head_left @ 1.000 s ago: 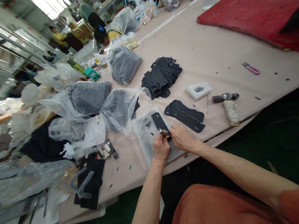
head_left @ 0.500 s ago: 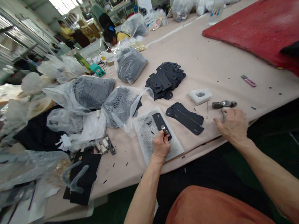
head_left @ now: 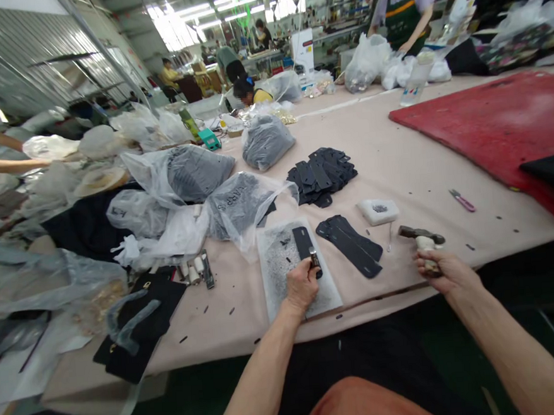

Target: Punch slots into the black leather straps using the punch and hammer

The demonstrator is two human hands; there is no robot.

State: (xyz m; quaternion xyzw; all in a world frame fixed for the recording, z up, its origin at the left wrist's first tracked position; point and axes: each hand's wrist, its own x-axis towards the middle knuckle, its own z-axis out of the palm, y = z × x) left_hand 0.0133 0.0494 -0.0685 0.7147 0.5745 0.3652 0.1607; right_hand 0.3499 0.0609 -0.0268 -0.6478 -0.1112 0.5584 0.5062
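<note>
My left hand [head_left: 302, 283] is closed round a short metal punch [head_left: 314, 257], which stands on the lower end of a black strap piece [head_left: 302, 241]. Beneath the piece lies a white board [head_left: 276, 290] covered in dark specks. My right hand [head_left: 445, 270] grips the pale wrapped handle of a hammer [head_left: 421, 234], its metal head just beyond the fingers. Between the hands lie several black pieces [head_left: 350, 246] fanned on the table. A white block [head_left: 378, 211] with a dark patch sits behind them, a thin stick [head_left: 390, 237] beside it.
A heap of black pieces [head_left: 322, 174] lies further back. Plastic bags [head_left: 243, 203] and black fabric fill the left. Pink-handled snips [head_left: 462, 201] and a red board [head_left: 494, 129] are on the right. A person in an apron [head_left: 403, 18] stands across the table; another person's arms reach in at far left.
The view has tipped upward. My right hand has closed on the hammer's handle, and the hammer head has turned slightly. My left hand still holds the punch on the black piece.
</note>
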